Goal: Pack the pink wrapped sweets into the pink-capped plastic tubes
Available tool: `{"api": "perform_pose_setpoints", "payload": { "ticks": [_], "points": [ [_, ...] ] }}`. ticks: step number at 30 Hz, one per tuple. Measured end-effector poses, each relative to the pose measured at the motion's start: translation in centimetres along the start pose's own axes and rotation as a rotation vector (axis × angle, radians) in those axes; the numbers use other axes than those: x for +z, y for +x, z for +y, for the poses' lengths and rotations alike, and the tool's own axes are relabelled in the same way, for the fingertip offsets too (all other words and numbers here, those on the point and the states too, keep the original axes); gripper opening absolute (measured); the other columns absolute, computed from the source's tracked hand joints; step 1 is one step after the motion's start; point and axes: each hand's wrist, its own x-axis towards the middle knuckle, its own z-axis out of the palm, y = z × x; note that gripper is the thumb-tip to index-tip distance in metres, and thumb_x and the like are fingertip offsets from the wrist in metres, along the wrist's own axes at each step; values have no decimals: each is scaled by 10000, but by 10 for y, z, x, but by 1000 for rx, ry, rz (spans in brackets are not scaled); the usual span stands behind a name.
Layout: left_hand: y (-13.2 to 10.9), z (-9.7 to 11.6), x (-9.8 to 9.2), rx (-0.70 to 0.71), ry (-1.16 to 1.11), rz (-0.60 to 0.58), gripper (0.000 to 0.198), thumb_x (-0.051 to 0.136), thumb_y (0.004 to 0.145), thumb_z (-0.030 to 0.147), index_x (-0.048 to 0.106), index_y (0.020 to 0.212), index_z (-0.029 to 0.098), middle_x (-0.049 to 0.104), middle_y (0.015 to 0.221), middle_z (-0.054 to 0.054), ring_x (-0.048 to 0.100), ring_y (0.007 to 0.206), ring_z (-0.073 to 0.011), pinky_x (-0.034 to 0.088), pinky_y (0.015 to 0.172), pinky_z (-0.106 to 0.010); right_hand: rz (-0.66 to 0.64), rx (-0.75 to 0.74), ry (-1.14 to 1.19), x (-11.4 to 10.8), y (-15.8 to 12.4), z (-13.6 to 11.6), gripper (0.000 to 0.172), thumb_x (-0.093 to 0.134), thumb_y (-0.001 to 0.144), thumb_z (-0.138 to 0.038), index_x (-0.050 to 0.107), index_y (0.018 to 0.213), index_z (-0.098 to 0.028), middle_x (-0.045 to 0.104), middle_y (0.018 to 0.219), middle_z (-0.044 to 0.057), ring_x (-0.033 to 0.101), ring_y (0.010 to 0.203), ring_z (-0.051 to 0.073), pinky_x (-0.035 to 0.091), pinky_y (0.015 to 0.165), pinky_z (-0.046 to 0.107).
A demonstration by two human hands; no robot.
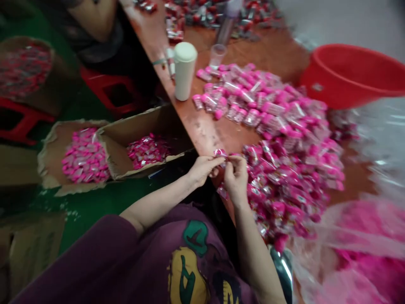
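Note:
My left hand [205, 169] and my right hand [236, 175] meet above the near edge of the table, fingers pinched together. Between their fingertips is something small and pink, too blurred and covered to name for certain. Beside my right hand lies a heap of pink wrapped packets [281, 194], shiny and dark pink. Behind it spreads a pile of small clear bottles with pink caps [265, 99]. One pink piece [219, 153] shows just past my fingertips, and another small packet [222, 192] lies by the table edge under my right wrist.
A white tumbler [184, 71] and a clear plastic cup [217, 55] stand on the table [205, 131]. At the right are a red basin [351, 76] and a bag of pink pieces [370, 236]. Cardboard boxes [109, 158] stand left below; another person [95, 21] sits beyond red stools [110, 90].

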Motion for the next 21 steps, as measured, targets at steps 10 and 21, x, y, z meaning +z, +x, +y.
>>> {"api": "perform_pose_setpoints", "payload": {
  "ticks": [10,21],
  "points": [
    [-7,8,-44,-34,-68,160,288,713,874,249,585,634,152,487,428,36,383,401,-64,216,482,-245,-206,-383,-1178,-23,176,10,496,483,962,-243,592,1422,-91,640,1356,259,588,1142,404,465,879,494],
    [-27,-14,-64,-145,-136,125,219,718,850,259,627,680,156,486,474,55,368,428,-74,210,488,-257,-345,-504,-1510,-15,202,27,472,400,1002,-235,615,1390,-73,651,1205,268,635,937,334,432,713,419]
  ]
}}
